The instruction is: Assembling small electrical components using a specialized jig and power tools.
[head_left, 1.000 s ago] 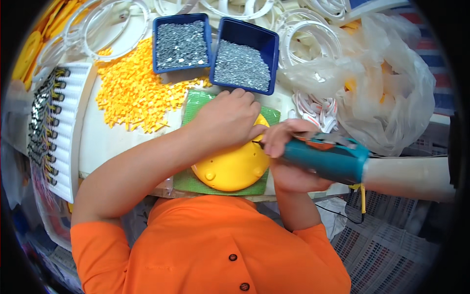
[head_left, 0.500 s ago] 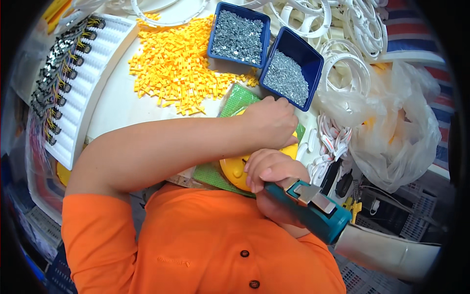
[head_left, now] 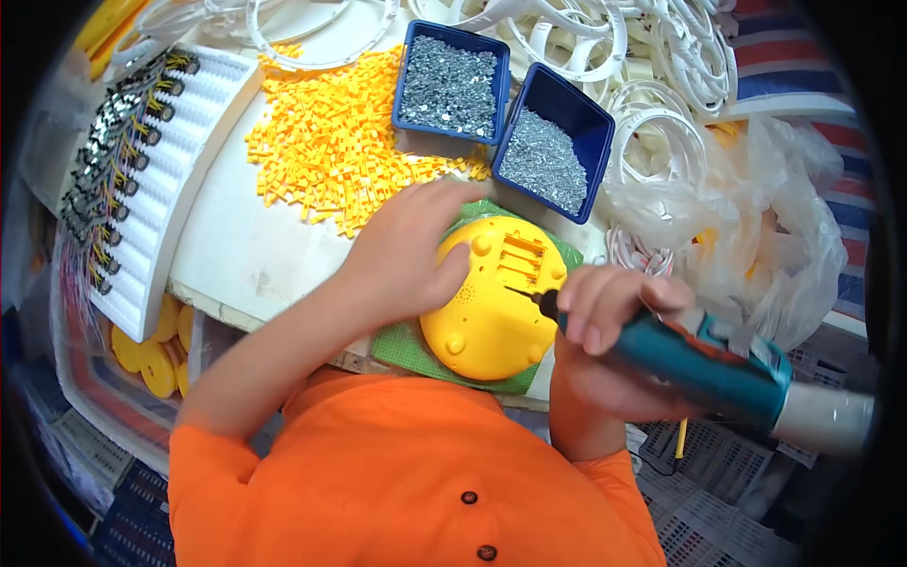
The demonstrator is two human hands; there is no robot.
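A round yellow plastic housing (head_left: 493, 331) lies with its knobs, small holes and open battery compartment facing up. It rests on a green mat (head_left: 404, 348). My left hand (head_left: 408, 248) is at the housing's left edge, fingers stretched toward the upper right and thumb over the rim; I see nothing held in it. My right hand (head_left: 609, 317) is wrapped round a teal electric screwdriver (head_left: 704, 373). Its thin dark bit points left over the middle of the housing. Whether the tip touches the plastic I cannot tell.
Behind the housing stand two blue bins of small metal parts (head_left: 449, 85) (head_left: 543, 161). A heap of small yellow plastic pieces (head_left: 316, 137) lies left of them. White foam tray (head_left: 179, 208) with wired parts at left; white rings (head_left: 661, 142) and a clear plastic bag (head_left: 784, 236) at right.
My left hand has drawn back from beside the right bin to the housing's left edge. My right hand has swung the screwdriver's bit over the housing, which is now largely uncovered.
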